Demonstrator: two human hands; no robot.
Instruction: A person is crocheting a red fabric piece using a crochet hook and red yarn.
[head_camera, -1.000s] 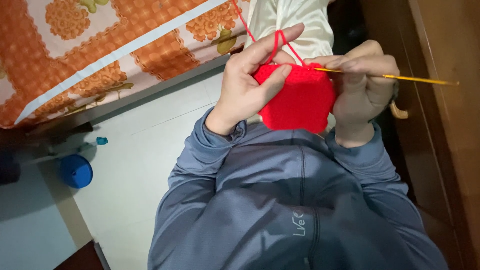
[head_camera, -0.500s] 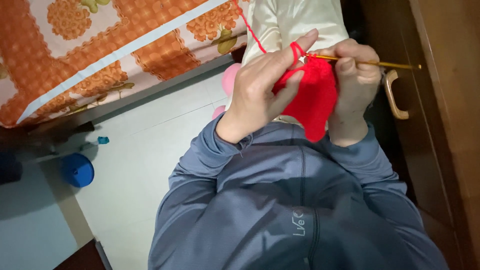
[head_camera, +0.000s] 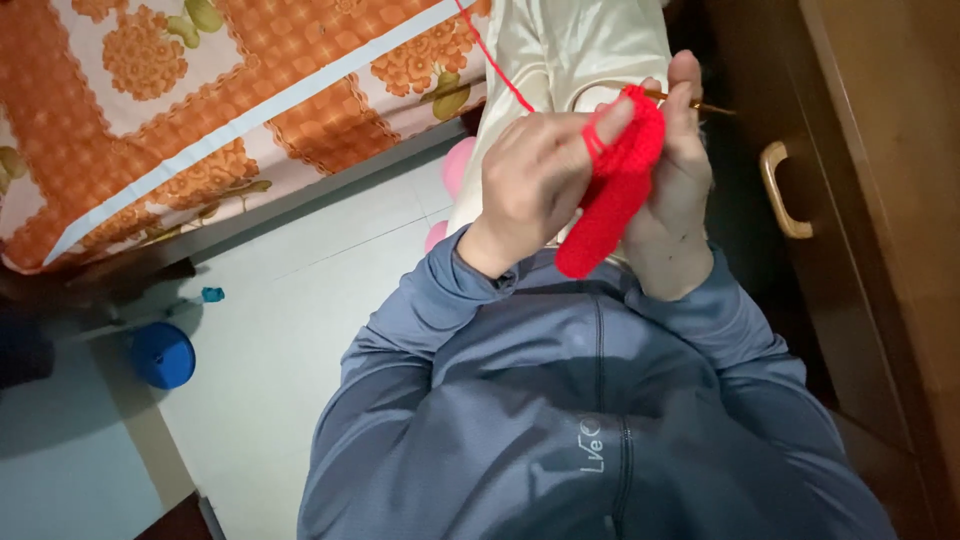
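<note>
My left hand (head_camera: 535, 180) pinches the edge of a red crocheted piece (head_camera: 615, 185), with red yarn (head_camera: 495, 60) looped over its index finger and running up and left out of view. My right hand (head_camera: 675, 190) grips a thin golden crochet hook (head_camera: 700, 103), whose tip is buried in the top of the red piece. Both hands are held close together in front of my chest, above grey-blue sleeves (head_camera: 420, 320). The red piece hangs edge-on between the two hands.
A bed with an orange floral cover (head_camera: 230, 110) fills the upper left. A cream cloth (head_camera: 570, 50) lies beyond my hands. A wooden cabinet with a curved handle (head_camera: 775, 190) stands at the right. A blue round container (head_camera: 163, 354) sits on the pale floor (head_camera: 290, 330).
Both hands have drawn together and turned, so the red piece now shows edge-on. The hook has swung in, with less of its shaft sticking out to the right.
</note>
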